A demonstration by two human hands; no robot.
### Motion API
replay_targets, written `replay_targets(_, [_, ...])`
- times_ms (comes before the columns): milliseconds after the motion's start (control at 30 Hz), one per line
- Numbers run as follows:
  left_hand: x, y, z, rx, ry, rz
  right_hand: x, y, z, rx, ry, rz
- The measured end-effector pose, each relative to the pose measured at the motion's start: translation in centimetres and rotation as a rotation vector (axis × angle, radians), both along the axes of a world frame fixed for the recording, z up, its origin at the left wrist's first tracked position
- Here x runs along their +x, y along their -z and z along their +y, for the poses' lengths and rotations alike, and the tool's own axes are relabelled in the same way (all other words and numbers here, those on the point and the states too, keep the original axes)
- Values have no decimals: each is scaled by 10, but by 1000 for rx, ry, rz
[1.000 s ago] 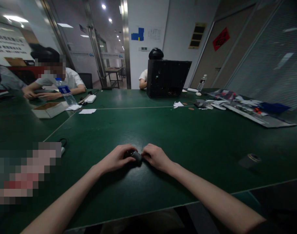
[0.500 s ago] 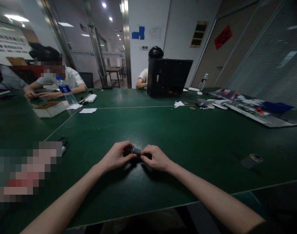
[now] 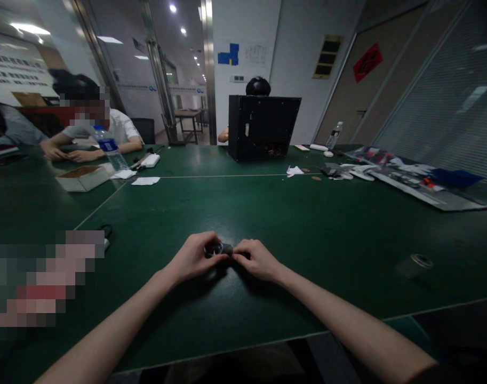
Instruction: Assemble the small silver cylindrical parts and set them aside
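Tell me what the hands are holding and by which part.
A small dark cylindrical object is held between both hands: the left hand grips one end, and the right hand holds the other end with its fingertips.

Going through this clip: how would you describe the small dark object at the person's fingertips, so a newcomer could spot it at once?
Find the long green table, then look at its near side. There, a small dark cylinder sits between the fingertips of the left hand and right hand. Unlike the squat dark cylinder off to the right, it is in the hands.
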State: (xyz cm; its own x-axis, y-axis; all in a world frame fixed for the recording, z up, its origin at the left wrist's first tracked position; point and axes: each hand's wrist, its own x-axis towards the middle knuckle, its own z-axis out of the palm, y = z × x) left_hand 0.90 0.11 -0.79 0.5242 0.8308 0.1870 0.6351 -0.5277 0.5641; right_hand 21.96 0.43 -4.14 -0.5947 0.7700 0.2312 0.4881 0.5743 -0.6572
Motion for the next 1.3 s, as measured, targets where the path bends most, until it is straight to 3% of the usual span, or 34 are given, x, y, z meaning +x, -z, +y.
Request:
replay_targets(533, [2, 1, -4, -79, 33, -40, 1, 4, 3, -12, -10, -47])
replay_targets(967, [8, 8, -9, 253, 83, 18, -4, 4, 4, -43, -62, 46])
replay_targets(1300, [7, 6, -9, 179, 42, 34, -6, 4, 2, 14, -45, -1])
